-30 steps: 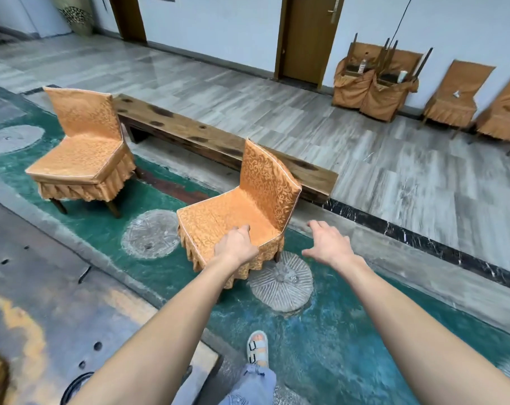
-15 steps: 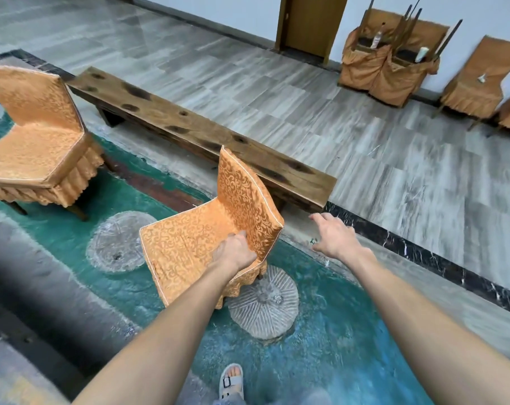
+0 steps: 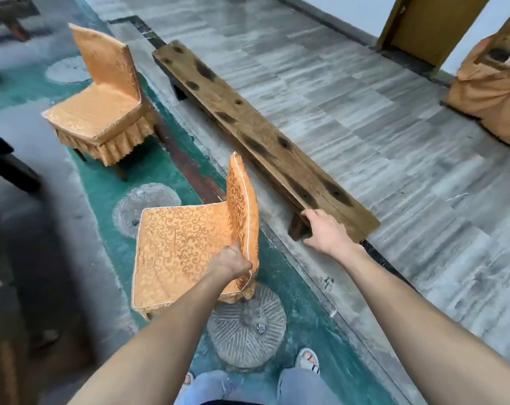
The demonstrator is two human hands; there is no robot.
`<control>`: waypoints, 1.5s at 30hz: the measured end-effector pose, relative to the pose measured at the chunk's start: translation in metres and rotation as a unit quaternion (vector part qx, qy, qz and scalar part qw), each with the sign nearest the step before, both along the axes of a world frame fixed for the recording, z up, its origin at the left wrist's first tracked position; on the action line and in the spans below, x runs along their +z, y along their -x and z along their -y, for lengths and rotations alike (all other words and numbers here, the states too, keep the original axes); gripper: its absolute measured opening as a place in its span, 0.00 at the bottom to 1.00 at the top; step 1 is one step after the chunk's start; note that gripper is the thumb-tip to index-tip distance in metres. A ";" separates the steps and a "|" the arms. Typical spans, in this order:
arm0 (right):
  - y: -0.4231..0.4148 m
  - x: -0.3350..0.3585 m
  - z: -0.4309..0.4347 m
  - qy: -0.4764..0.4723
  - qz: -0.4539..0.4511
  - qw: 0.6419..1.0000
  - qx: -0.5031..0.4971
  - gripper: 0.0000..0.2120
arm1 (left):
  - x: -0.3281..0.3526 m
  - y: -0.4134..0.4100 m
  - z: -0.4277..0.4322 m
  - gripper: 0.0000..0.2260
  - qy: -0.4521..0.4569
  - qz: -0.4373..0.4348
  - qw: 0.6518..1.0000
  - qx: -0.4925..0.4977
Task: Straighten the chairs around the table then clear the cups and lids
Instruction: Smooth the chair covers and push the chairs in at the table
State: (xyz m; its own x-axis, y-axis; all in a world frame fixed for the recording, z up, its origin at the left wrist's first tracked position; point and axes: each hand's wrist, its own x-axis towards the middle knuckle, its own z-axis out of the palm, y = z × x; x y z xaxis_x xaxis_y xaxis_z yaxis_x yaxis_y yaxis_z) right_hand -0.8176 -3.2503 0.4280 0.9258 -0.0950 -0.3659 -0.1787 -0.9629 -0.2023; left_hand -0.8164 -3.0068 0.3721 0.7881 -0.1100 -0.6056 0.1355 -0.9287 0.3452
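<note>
the near chair (image 3: 178, 252) wears a satiny orange cloth cover with a woven scroll pattern and white piping; the far chair (image 3: 102, 112) has the same sheen and a pleated skirt. the bench (image 3: 262, 141) is rough, dark-knotted wood. the floor (image 3: 364, 112) is glossy grey tile.

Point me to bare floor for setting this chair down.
Free: green carpet between near chair and far chair; grey tile beyond the wooden bench. Crowded: the strip between the chair back, gripped by the left hand, and the bench.
</note>
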 end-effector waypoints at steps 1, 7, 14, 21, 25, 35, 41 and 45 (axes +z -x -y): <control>-0.009 -0.001 0.010 -0.005 -0.004 1.000 0.024 0.34 | -0.001 0.002 0.011 0.32 -0.003 -0.010 1.000 0.022; -0.070 0.000 0.041 0.003 -0.027 0.986 0.166 0.37 | -0.006 0.011 0.048 0.33 0.013 -0.019 0.991 0.129; -0.150 -0.019 0.033 0.013 -0.038 0.961 0.275 0.36 | -0.032 -0.026 0.067 0.31 0.035 -0.045 0.976 0.210; -0.221 -0.057 0.019 0.015 -0.063 0.932 0.356 0.37 | -0.071 -0.065 0.090 0.43 0.046 -0.110 0.958 0.263; -0.247 -0.078 0.002 0.019 -0.083 0.916 0.392 0.36 | -0.084 -0.077 0.094 0.38 -0.001 -0.088 0.962 0.257; -0.312 -0.120 -0.062 0.177 0.034 0.741 0.647 0.34 | -0.090 -0.082 0.107 0.38 -0.092 -0.082 0.953 0.278; -0.356 -0.132 -0.084 0.209 0.037 0.651 0.729 0.23 | -0.089 -0.087 0.107 0.42 -0.091 -0.110 0.941 0.307; -0.378 -0.132 -0.091 0.192 0.036 0.628 0.754 0.22 | -0.089 -0.097 0.108 0.39 -0.120 -0.103 0.926 0.343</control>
